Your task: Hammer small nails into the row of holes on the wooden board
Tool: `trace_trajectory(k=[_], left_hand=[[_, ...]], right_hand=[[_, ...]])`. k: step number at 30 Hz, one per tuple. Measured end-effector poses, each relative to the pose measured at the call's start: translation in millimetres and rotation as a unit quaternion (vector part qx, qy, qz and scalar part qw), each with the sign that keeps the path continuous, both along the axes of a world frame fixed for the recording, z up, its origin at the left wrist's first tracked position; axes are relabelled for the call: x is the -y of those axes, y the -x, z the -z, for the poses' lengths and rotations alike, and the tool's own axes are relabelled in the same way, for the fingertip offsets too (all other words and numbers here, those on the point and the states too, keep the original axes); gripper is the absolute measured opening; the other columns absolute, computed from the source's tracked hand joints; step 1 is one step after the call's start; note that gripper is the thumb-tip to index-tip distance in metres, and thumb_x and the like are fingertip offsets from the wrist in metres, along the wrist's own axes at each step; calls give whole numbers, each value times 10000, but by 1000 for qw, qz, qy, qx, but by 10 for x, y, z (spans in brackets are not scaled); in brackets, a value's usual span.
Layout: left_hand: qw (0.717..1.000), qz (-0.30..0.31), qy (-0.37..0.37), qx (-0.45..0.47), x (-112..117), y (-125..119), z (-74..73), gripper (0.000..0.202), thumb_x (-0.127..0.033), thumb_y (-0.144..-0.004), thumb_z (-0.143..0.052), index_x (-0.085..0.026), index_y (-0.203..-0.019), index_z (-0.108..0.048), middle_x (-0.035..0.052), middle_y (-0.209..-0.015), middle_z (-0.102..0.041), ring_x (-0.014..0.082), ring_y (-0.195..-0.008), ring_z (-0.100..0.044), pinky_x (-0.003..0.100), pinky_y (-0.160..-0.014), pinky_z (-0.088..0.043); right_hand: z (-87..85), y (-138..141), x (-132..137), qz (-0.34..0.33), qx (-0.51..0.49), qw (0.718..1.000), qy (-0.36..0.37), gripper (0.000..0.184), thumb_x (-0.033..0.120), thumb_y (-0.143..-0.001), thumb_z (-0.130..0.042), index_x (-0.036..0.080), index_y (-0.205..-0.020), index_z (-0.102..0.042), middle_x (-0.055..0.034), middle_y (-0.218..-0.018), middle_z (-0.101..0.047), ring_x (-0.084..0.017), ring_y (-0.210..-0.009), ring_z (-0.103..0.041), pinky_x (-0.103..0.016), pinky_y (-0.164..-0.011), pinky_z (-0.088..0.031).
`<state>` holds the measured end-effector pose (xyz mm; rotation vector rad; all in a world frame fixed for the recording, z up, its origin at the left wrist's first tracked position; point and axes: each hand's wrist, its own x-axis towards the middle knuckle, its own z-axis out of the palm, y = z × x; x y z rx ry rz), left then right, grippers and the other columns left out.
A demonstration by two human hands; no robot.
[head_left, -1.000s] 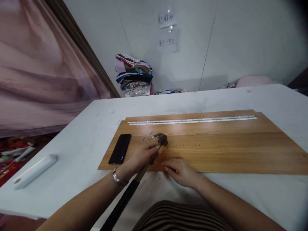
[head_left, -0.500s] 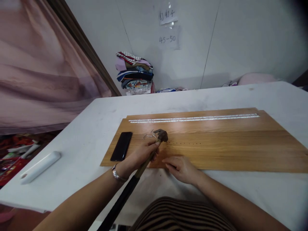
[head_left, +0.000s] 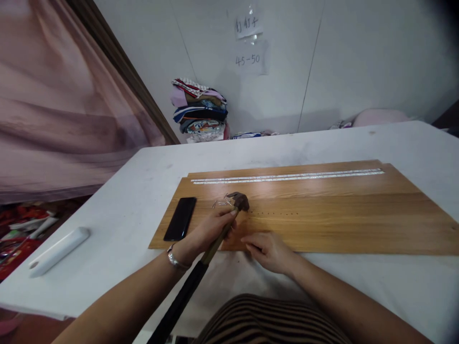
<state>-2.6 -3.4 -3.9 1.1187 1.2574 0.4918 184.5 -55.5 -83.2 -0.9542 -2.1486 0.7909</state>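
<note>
My left hand (head_left: 217,224) is closed round the upper shaft of a claw hammer (head_left: 242,201), just below its head. The head is over the wooden board (head_left: 344,220), and the black grip slants down toward my body. My right hand (head_left: 267,248) lies at the board's near edge, holding nothing that I can see, with its thumb and fingers slightly apart. Several loose nails (head_left: 222,204) lie left of the hammer head. To its right runs a row of small dark nail heads or holes (head_left: 273,213) in the board.
A black phone (head_left: 180,219) lies on the board's left end. Two white marked strips (head_left: 287,177) run along its far side. On the white table (head_left: 118,191) lies a white rounded bar (head_left: 59,252). Folded clothes (head_left: 201,110) are stacked by the wall.
The view has shifted very slightly. Both hands and the hammer keep the same places on the board.
</note>
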Motion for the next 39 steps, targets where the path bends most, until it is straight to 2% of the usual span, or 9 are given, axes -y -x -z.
trace_trajectory(k=[9, 17, 24, 32, 39], left_hand=[[1000, 1, 9, -15, 14, 7, 71, 291, -451, -800, -575, -160, -800, -558, -20, -621, -569, 73, -453, -518, 186, -431, -402], [1000, -9, 11, -8, 20, -12, 45, 297, -454, -784, -594, -159, -801, -570, -22, -623, -569, 70, -451, -511, 191, -437, -401], [1000, 8, -4, -2, 5, 19, 62, 298, -458, -790, -578, -161, -788, -552, -10, -669, -593, 77, -450, -530, 194, -427, -405], [1000, 5, 21, -3, 16, 1, 124, 310, -465, -788, -588, -159, -756, -549, -18, -636, -570, 67, -454, -519, 176, -423, -397], [1000, -4, 3, -3, 7, 6, 45, 326, -481, -776, -592, -158, -783, -550, -9, -655, -588, 76, -442, -519, 193, -416, -395]], right_hand=[[14, -2, -2, -2, 9, 1000, 10, 283, 176, -893, -468, 192, -1073, -685, -69, -927, -740, -184, -789, -678, -281, -708, -497], [23, 3, -5, -5, 10, 1000, 10, 290, 178, -896, -460, 186, -1088, -677, -71, -925, -740, -181, -784, -674, -280, -701, -493], [7, 0, -4, -3, 13, 1000, 11, 290, 171, -893, -460, 189, -1082, -679, -61, -914, -742, -179, -778, -675, -275, -703, -492], [37, 2, -4, -10, 12, 1000, 10, 289, 177, -905, -457, 193, -1098, -670, -68, -933, -737, -180, -793, -676, -280, -707, -497], [48, 3, 1, -1, 9, 1000, 7, 288, 172, -898, -462, 188, -1090, -677, -62, -927, -742, -169, -762, -677, -268, -689, -498]])
